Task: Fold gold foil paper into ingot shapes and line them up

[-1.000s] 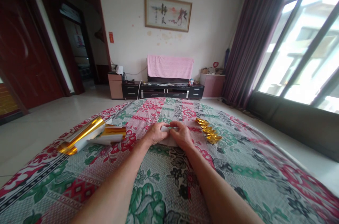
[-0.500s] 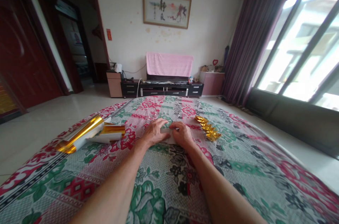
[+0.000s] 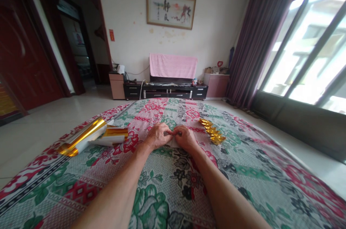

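Both my hands meet at the middle of the flowered cloth (image 3: pixel 151 200). Between and under them lies a small sheet of paper (image 3: pixel 173 144), pale side up and mostly hidden by my fingers. My left hand (image 3: pixel 159 136) pinches its far edge with thumb and fingertips. Close beside it, my right hand (image 3: pixel 186 136) pinches the same edge, the fingertips of both hands almost touching. To the right rests a row of folded gold paper pieces (image 3: pixel 212 131). On the left are a curled gold foil sheet (image 3: pixel 86 135) and a smaller stack of gold paper (image 3: pixel 115 134) with white backs.
Beyond the cloth-covered surface stands a low black cabinet (image 3: pixel 167 92) with a pink cloth (image 3: pixel 173 65) draped over a screen. A purple curtain (image 3: pixel 256 38) and large window (image 3: pixel 310 48) are on the right. Dark red doors (image 3: pixel 24 48) stand at the left.
My left fingers have closed from a looser spread into a pinch and come nearer my right fingertips. Less of the pale paper shows. The gold pieces stay where they were.
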{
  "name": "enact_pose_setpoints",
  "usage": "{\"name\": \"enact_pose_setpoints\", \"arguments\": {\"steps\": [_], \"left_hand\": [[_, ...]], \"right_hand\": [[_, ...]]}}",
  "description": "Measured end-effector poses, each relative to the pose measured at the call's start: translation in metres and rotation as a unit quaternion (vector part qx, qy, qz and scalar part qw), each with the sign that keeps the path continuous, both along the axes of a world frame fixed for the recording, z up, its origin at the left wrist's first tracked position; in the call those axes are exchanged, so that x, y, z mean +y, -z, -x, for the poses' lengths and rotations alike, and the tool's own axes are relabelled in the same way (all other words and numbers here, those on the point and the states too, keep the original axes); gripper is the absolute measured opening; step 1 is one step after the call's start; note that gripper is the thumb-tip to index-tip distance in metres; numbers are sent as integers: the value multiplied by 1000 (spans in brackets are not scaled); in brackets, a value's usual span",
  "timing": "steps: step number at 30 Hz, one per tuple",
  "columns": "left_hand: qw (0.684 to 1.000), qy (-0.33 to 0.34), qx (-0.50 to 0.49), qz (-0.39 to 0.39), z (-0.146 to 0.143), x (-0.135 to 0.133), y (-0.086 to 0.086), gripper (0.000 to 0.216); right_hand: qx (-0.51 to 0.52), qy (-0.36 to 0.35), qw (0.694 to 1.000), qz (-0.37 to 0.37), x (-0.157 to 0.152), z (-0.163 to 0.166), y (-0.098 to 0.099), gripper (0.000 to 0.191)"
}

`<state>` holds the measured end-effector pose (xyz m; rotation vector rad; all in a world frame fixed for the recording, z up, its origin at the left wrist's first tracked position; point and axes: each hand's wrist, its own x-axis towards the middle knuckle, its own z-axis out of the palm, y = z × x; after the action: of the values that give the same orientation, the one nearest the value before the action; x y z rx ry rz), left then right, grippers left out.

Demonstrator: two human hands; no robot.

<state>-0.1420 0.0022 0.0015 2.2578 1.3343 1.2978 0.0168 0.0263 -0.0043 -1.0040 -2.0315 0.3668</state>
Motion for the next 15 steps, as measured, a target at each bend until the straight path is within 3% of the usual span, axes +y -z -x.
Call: {"name": "enact_pose_setpoints", "arguments": {"steps": [4, 10, 15], "left_hand": [[998, -2, 61, -15, 0, -1, 1, 9], [981, 10, 193, -23, -1, -2, -3, 14], [979, 12, 199, -30, -3, -3, -3, 18]], "right_hand": [[-28, 50, 998, 5, -4, -1, -3, 25], [-115, 226, 967, 20, -13, -6, -15, 28], [-168, 249, 953, 47, -17, -8, -22, 32]]}}
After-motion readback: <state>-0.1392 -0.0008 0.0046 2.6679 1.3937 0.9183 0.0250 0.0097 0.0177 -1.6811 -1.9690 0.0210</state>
